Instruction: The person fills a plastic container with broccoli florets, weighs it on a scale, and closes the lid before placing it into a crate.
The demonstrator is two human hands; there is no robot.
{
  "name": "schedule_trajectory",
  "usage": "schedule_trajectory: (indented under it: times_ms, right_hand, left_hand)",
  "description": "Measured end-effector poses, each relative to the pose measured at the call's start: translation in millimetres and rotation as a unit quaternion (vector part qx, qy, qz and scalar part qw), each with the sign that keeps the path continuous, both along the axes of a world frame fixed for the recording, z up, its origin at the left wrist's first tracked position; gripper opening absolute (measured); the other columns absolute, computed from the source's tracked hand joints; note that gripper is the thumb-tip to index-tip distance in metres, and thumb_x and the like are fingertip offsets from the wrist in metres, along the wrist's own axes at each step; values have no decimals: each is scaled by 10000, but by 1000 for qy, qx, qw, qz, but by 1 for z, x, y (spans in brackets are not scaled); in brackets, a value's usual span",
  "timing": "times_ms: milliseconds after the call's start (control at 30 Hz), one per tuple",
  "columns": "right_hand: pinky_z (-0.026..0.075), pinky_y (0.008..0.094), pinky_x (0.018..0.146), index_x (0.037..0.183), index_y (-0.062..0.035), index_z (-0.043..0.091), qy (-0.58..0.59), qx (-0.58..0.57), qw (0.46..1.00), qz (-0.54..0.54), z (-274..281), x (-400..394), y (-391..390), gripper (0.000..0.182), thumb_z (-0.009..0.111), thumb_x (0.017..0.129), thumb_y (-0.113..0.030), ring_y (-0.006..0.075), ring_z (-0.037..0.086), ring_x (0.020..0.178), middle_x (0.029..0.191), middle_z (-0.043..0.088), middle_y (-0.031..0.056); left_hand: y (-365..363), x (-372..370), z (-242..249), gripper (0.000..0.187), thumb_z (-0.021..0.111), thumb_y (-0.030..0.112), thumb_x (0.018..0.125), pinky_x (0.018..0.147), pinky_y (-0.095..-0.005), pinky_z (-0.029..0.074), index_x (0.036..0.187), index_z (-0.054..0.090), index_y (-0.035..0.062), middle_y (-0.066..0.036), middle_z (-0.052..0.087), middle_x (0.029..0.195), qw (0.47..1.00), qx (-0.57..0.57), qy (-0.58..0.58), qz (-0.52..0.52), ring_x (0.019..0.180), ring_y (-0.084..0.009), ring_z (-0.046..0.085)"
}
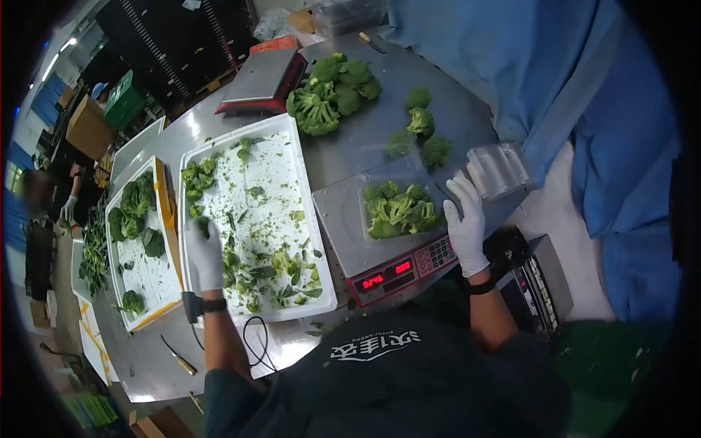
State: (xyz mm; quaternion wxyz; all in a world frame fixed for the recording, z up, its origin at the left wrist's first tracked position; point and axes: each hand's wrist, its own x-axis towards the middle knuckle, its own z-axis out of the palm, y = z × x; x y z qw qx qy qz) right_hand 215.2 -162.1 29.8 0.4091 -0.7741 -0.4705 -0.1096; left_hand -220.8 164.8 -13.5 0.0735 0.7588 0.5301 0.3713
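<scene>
My left hand (204, 252), in a white glove, is over the left edge of a white foam tray (328, 281) strewn with broccoli bits. Its fingers are curled near a small dark green floret (202, 225). My right hand (467, 223), also gloved, has its fingers apart and holds nothing, beside the right side of a red-based scale (385, 281). On the scale plate a clear plastic box (371, 182) with its lid raised holds cut broccoli florets (398, 210). The scale's display shows red digits.
Broccoli heads (332, 91) lie beyond the tray, near a second scale (259, 77). Stacked clear boxes (499, 170) stand right of my right hand. A knife (179, 358) lies at the near left, another (372, 42) at the far edge. A person's gloved hand (69, 208) shows far left.
</scene>
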Motion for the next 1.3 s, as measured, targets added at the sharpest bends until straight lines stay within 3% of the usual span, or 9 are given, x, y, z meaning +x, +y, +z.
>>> schedule_trajectory:
  times_ms: [200, 333, 433, 533, 633, 800, 900, 1133, 1300]
  right_hand:
    - [482, 401, 1069, 1368, -51, 643, 104, 28, 990, 89, 29, -15, 16, 379, 688, 1007, -162, 333, 631, 1251, 1336, 677, 143]
    - [484, 406, 1063, 1363, -48, 646, 124, 41, 986, 100, 17, -3, 24, 371, 674, 1019, -183, 338, 626, 1254, 1328, 679, 154]
    - [487, 405, 1060, 1336, -45, 662, 168, 54, 980, 91, 4, 5, 22, 347, 672, 1017, -180, 339, 636, 1234, 1304, 689, 160]
    - [490, 399, 1057, 1297, -34, 678, 177, 31, 980, 82, -5, 7, 15, 313, 670, 1012, -161, 334, 648, 1213, 1282, 702, 157]
    - [498, 392, 1046, 1273, -27, 684, 172, 40, 982, 71, -8, 9, 13, 290, 664, 1013, -154, 330, 657, 1196, 1261, 710, 154]
    - [509, 385, 1026, 1267, -23, 684, 173, 62, 982, 47, -15, 15, 7, 288, 667, 1011, -153, 321, 662, 1186, 1247, 710, 155]
    - [510, 390, 1029, 1265, -26, 686, 179, 45, 981, 52, -14, 14, 5, 294, 682, 999, -150, 321, 662, 1187, 1252, 708, 153]
    - [482, 432, 1091, 1267, -59, 700, 58, 24, 993, 100, 3, -9, 9, 366, 752, 922, -169, 326, 597, 1284, 1321, 671, 122]
    - [465, 450, 1099, 1243, -98, 715, 50, -19, 989, 141, -28, -19, 14, 403, 789, 849, -136, 329, 551, 1325, 1393, 618, 111]
  left_hand:
    - [-113, 199, 76, 296, 684, 18, 936, 908, -326, 545, 1226, 630, 44, -87, 691, 1112, 877, -161, -217, -398, 1010, -183, 681]
    - [-136, 294, 80, 374, 732, 134, 908, 948, -413, 549, 1256, 637, 37, -185, 688, 1101, 830, -113, -92, -538, 1085, -378, 670]
    - [-137, 323, 64, 359, 724, 186, 925, 918, -468, 544, 1248, 651, 47, -197, 682, 1084, 829, -70, 179, -525, 1095, -410, 640]
    - [-135, 331, 55, 352, 712, 230, 940, 878, -501, 529, 1244, 656, 63, -186, 664, 1120, 822, -44, 223, -523, 1053, -410, 630]
    - [-132, 324, 53, 378, 711, 229, 929, 868, -489, 518, 1271, 653, 78, -159, 647, 1166, 828, -6, 35, -559, 1021, -398, 613]
    - [-166, 290, 87, 455, 709, 253, 913, 1087, -522, 421, 1340, 640, 112, -145, 618, 1306, 842, -20, 191, -503, 1274, -397, 526]
    - [-186, 277, 43, 605, 671, 298, 940, 1237, -643, 202, 1498, 531, 111, -181, 461, 1579, 840, 78, 231, -485, 1492, -426, 357]
    - [-196, 266, 33, 584, 696, 229, 929, 1232, -684, 174, 1483, 564, 103, -202, 411, 1619, 906, 84, 143, -390, 1516, -441, 334]
    - [-199, 264, 19, 553, 587, 230, 987, 1227, -672, 207, 1500, 516, 37, -186, 494, 1575, 877, 75, 213, -425, 1481, -378, 444]
